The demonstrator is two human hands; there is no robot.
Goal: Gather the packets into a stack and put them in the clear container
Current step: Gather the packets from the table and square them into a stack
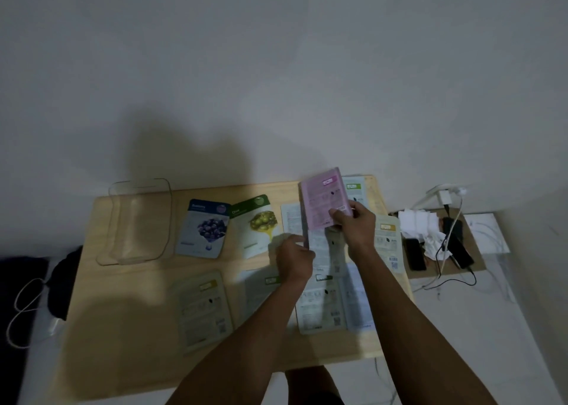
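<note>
Several flat packets lie spread over a low wooden table [129, 328]. My right hand [356, 223] holds a pink packet [322, 200] lifted and tilted above the table's far right part. My left hand [293, 258] is closed on that packet's lower left corner and rests over a white packet [292, 220]. A blueberry packet [204, 228] and a green olive packet [256, 223] lie face up in the middle. Pale packets [201, 308] lie face down along the near side. The clear container [138, 220] stands at the table's far left with nothing in it.
To the right of the table, a board on the floor carries dark phones [455, 242], crumpled white paper [418, 222] and cables running to a charger [445, 195]. Dark cloth [66, 281] and a white cord [24, 300] lie to the left. A wall stands behind.
</note>
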